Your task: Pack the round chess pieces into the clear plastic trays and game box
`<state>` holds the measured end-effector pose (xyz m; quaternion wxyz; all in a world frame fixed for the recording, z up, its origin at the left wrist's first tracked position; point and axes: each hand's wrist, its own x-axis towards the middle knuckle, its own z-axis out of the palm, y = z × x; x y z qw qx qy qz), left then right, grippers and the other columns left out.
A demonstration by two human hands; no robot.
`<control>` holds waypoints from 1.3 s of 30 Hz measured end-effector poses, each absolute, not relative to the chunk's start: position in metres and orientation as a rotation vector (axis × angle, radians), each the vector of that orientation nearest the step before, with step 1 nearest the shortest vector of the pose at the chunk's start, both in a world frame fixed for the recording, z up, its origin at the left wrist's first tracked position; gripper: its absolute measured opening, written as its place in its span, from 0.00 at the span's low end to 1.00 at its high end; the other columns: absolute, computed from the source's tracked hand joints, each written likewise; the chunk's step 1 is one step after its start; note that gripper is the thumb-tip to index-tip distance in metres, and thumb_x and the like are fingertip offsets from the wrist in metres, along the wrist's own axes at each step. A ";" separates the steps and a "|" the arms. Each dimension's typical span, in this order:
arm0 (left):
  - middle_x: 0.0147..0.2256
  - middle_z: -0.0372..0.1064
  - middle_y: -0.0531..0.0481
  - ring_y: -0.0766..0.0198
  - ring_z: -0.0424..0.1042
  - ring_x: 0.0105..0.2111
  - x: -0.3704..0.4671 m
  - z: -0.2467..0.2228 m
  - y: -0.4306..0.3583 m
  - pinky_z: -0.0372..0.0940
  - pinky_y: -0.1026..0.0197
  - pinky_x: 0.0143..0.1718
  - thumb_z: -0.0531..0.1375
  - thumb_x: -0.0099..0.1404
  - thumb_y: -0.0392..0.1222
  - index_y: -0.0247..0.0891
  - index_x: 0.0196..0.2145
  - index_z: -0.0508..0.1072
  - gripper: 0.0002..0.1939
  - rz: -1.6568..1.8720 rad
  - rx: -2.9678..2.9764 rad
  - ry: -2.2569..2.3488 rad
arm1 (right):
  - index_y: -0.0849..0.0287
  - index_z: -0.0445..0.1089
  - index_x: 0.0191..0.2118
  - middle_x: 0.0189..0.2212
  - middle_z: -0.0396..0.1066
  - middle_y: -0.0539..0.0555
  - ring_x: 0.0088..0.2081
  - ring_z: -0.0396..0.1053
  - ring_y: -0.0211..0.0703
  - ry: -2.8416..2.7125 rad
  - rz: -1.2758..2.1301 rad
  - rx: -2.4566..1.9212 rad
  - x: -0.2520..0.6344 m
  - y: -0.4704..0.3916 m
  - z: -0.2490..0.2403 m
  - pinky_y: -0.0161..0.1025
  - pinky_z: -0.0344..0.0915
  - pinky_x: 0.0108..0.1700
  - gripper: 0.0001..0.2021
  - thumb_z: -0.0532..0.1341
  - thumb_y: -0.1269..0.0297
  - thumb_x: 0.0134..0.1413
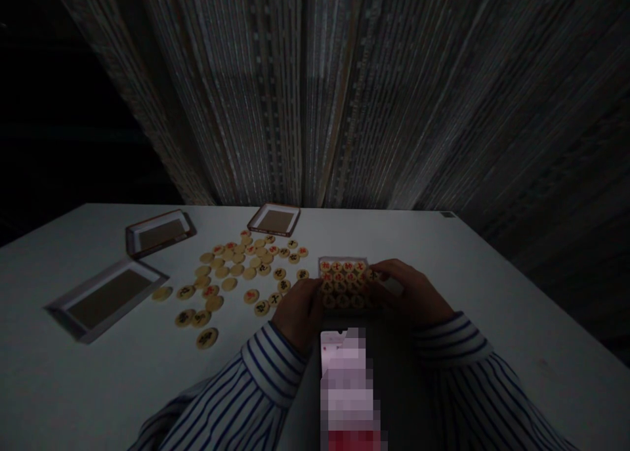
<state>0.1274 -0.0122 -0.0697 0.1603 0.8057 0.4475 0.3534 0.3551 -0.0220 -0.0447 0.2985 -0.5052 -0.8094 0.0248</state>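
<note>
A small box (343, 260) in front of me holds rows of round wooden pieces, red characters in the back rows and dark ones nearer. My left hand (299, 310) rests at the box's left side, fingers pressed together; whether anything is between them is hidden. My right hand (411, 293) is at the right side, its thumb and fingers closed round a piece with a dark character (373, 276) by the box's right edge. Many loose round pieces (237, 270) lie scattered on the white table (472, 293) to the left, some face up, others blank side up.
Three open, shallow trays stand on the table: one at the back (274, 220), one at the back left (160, 233) and a larger one at the left (108, 297). A lit phone (344, 385) is below the box. Striped curtains (315, 96) hang behind.
</note>
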 end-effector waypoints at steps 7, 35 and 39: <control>0.34 0.70 0.43 0.61 0.70 0.35 0.128 -0.068 -0.013 0.66 0.58 0.36 0.49 0.57 0.31 0.33 0.39 0.69 0.14 0.993 2.301 1.270 | 0.58 0.66 0.41 0.35 0.70 0.56 0.33 0.67 0.42 -2.230 0.048 -1.357 0.359 -0.020 -0.051 0.43 0.64 0.35 0.13 0.58 0.66 0.46; 0.34 0.70 0.43 0.60 0.69 0.35 0.127 -0.072 -0.011 0.66 0.57 0.36 0.50 0.55 0.28 0.33 0.38 0.69 0.14 1.008 2.314 1.265 | 0.57 0.69 0.36 0.32 0.72 0.53 0.33 0.68 0.43 -2.321 0.060 -1.451 0.356 -0.023 -0.043 0.43 0.63 0.36 0.08 0.58 0.67 0.46; 0.33 0.69 0.45 0.61 0.69 0.35 0.127 -0.072 -0.011 0.66 0.57 0.36 0.50 0.55 0.29 0.35 0.38 0.69 0.14 1.021 2.298 1.256 | 0.56 0.69 0.35 0.30 0.72 0.52 0.31 0.68 0.42 -2.346 0.054 -1.440 0.354 -0.023 -0.039 0.42 0.63 0.34 0.07 0.57 0.66 0.47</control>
